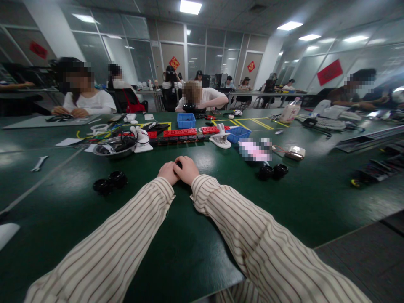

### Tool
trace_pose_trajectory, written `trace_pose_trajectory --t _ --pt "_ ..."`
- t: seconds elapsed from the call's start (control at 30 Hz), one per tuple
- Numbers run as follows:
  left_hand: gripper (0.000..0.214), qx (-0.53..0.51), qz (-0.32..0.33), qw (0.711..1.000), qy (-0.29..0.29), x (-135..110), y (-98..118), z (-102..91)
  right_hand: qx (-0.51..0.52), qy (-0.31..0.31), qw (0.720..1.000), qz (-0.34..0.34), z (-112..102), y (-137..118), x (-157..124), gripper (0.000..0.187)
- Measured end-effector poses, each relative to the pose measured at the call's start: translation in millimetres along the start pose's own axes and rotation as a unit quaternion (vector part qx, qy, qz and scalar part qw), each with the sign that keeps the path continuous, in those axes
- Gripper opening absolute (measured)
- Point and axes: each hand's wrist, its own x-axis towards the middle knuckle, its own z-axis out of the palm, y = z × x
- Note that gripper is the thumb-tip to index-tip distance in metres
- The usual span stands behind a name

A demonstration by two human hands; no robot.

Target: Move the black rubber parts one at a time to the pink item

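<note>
My left hand (168, 173) and my right hand (188, 170) meet over the green table, their fingers closed around a small black object (179, 164). Only a dark bit of it shows between the fingers, so its kind is hidden. To the left of my hands lies a pair of glossy black round parts (110, 182). A similar black pair (273, 171) rests off to the right.
Beyond my hands stand a metal bowl (116, 154) of parts, a white clip stand (221, 138), red-topped strips (179, 132) and blue bins (186, 120) (239, 134). A wrench (40, 163) lies left. Across the table, people work, one bent low.
</note>
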Motion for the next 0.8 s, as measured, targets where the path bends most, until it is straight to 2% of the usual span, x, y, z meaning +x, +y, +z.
trace_pose_trajectory --t 0.8 --pt "0.032 -0.011 -0.011 1.0 -0.003 0.1 0.0 -0.8 -0.011 0.002 1.0 -0.007 0.6 1.4 0.2 0.015"
